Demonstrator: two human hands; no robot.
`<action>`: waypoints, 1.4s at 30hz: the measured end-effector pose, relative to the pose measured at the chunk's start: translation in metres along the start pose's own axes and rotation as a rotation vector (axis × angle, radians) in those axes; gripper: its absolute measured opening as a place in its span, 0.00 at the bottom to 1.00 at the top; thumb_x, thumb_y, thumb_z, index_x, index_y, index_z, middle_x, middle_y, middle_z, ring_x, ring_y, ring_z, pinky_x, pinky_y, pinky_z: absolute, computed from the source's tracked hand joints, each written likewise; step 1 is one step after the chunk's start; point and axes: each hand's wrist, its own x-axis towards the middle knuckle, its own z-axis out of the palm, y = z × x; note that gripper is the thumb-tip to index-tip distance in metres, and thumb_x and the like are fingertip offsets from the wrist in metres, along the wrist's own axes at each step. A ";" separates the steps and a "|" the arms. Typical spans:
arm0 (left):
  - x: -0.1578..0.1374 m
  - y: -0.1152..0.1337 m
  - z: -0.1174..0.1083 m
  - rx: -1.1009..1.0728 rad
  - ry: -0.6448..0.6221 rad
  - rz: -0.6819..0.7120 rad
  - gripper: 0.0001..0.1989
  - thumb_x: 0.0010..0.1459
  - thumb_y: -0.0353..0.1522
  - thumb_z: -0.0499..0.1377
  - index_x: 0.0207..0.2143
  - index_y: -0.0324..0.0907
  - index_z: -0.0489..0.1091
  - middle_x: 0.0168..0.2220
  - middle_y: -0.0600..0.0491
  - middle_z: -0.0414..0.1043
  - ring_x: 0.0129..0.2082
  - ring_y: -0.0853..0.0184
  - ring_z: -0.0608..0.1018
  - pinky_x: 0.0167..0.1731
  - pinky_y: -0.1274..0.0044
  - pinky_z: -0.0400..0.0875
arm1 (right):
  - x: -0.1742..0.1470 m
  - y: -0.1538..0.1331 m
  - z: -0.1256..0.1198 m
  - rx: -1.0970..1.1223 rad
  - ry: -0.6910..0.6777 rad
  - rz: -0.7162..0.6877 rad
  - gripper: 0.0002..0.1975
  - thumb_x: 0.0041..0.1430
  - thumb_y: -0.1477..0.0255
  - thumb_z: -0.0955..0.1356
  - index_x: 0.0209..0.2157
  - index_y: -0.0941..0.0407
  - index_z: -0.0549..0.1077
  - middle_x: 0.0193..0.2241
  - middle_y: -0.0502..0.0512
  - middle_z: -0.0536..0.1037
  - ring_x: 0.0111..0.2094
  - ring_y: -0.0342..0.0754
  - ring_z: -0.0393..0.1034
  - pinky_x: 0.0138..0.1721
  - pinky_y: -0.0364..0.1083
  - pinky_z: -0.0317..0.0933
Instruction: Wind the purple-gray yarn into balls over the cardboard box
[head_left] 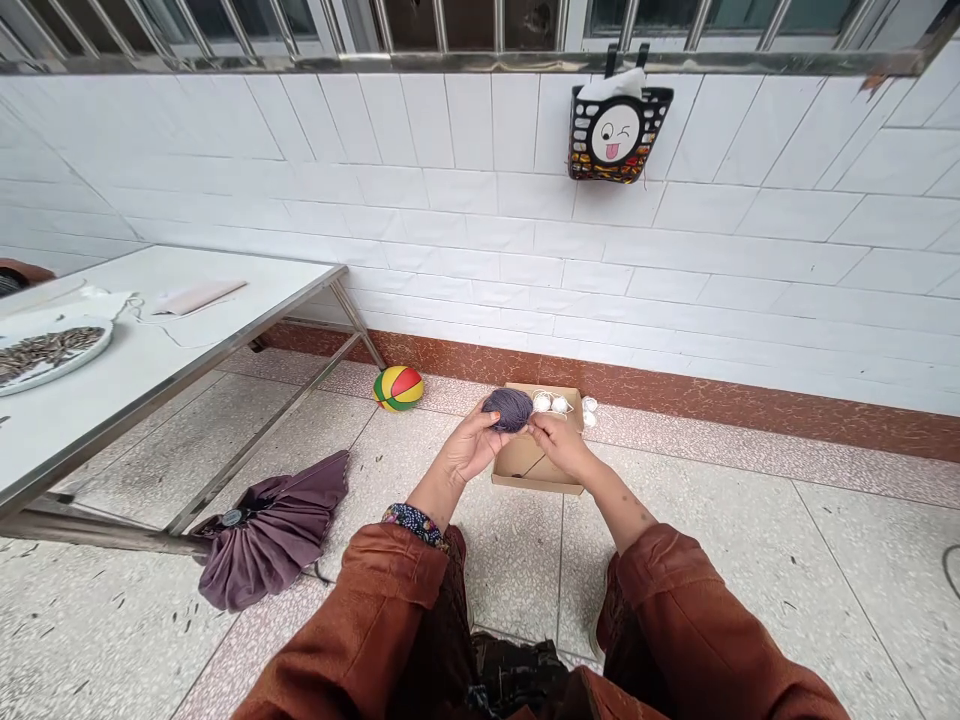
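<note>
A ball of dark grey-purple yarn [508,409] rests in my left hand [472,440], with the thumb over its near side and the fingers beneath. Close to the ball's right side is my right hand [556,438], its fingers pinched together. Whatever is between those fingertips is too small to make out, perhaps hidden by the fingers. Below both hands, a shallow cardboard box [536,485] lies on the floor. Small white yarn balls [551,403] sit at its far side, and further white balls [589,410] lie just outside it to the right.
On the left stands a white table [225,265] bearing a plate [97,350] of dried brown pieces and a pinkish flat item [199,297]. A purple umbrella [277,530] and a colourful ball [398,388] are on the floor. A black basket [581,120] hangs from the window bars.
</note>
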 end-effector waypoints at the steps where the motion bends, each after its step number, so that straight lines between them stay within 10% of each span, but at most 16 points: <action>1: 0.002 -0.002 -0.003 -0.005 0.044 0.018 0.23 0.49 0.28 0.67 0.49 0.42 0.71 0.48 0.48 0.77 0.49 0.59 0.78 0.54 0.62 0.71 | -0.002 -0.001 0.002 -0.017 -0.017 -0.020 0.12 0.71 0.69 0.60 0.37 0.55 0.73 0.33 0.53 0.78 0.35 0.48 0.72 0.39 0.45 0.64; 12: -0.005 -0.025 -0.025 0.286 0.320 0.010 0.23 0.42 0.27 0.70 0.43 0.42 0.72 0.40 0.51 0.76 0.40 0.65 0.77 0.41 0.73 0.71 | -0.023 -0.038 -0.026 0.012 -0.155 -0.173 0.08 0.67 0.69 0.65 0.38 0.54 0.77 0.32 0.52 0.79 0.28 0.45 0.69 0.33 0.44 0.62; 27: -0.026 -0.029 -0.003 0.289 -0.206 -0.079 0.38 0.43 0.28 0.71 0.59 0.50 0.71 0.63 0.48 0.67 0.60 0.55 0.70 0.57 0.67 0.64 | -0.002 0.003 -0.023 0.059 0.068 -0.038 0.10 0.69 0.68 0.64 0.36 0.55 0.75 0.30 0.51 0.77 0.32 0.46 0.69 0.36 0.44 0.61; 42: -0.006 -0.030 -0.018 0.220 0.191 -0.048 0.24 0.44 0.29 0.69 0.46 0.40 0.72 0.46 0.48 0.76 0.43 0.62 0.77 0.43 0.71 0.72 | -0.030 -0.011 -0.026 0.262 -0.191 0.059 0.13 0.66 0.60 0.67 0.38 0.55 0.78 0.21 0.47 0.70 0.22 0.42 0.60 0.27 0.42 0.55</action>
